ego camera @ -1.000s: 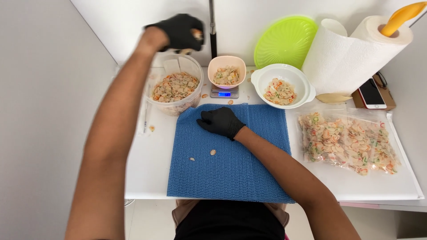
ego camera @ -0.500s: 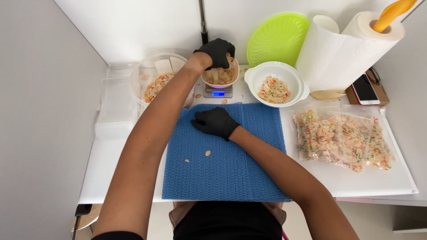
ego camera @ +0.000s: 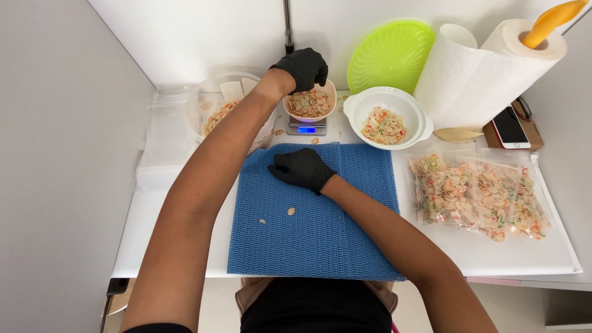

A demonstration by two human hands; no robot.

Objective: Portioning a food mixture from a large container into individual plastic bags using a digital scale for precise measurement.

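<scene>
Holding left hand (ego camera: 303, 66) over chip-filled pink bowl (ego camera: 310, 102).

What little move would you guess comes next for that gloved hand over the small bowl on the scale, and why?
Probably the left hand lets go its pinch of chips into the pink bowl: its fingers hover curled right over it, the bowl sits on the lit scale, and the right hand rests flat on the blue mat.

A mat (ego camera: 320, 228) is laid at the table's (ego camera: 524, 259) front edge, with a scale (ego camera: 306, 127) set behind it. A small bowl (ego camera: 310, 103) is perched on the scale, flanked by a tub (ego camera: 213, 111) left and a handled bowl (ego camera: 385, 117) right.
</scene>
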